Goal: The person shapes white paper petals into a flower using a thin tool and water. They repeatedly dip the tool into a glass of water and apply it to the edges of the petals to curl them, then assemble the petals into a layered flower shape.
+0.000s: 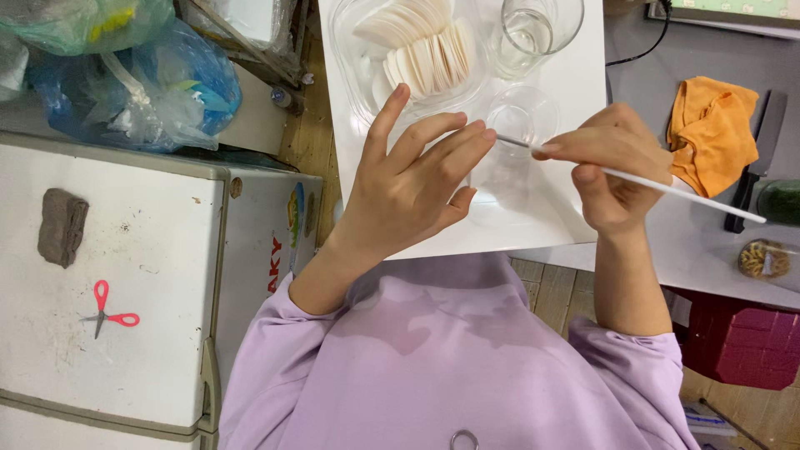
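Head view looking straight down, so here's what we've got going left to right. Far left there's a white cabinet top (125,275) with one grey-brown lump (62,226) on it and one pair of red-handled scissors (106,311) lying flat. Above that sit two plastic bags, a blue bag (158,83) stuffed full and a greenish bag (75,21) at the top edge. On the cabinet's side we can spot a colourful sticker (296,218) and some red lettering, both seen edge-on.

Moving over to the white desk (575,83): one clear glass dish (358,75) holds a fanned stack of thin off-white round discs (425,46), too many to count. Just right of it are two clear glasses, a taller glass (537,29) at the top and a shorter glass (522,117) below it.

Our left hand (412,187) hovers over the desk with fingers spread loose, holding nothing we can see. Our right hand (612,167) is pinching one thin white stick (667,185) between thumb and fingers; the stick's near tip points at the left fingertips, right over the shorter glass, and its long end runs out to the right.

Far right: one crumpled orange cloth (708,129), one black-handled knife (754,162), one dark green round thing (782,202) and one small clear packet with something brownish inside (762,258).
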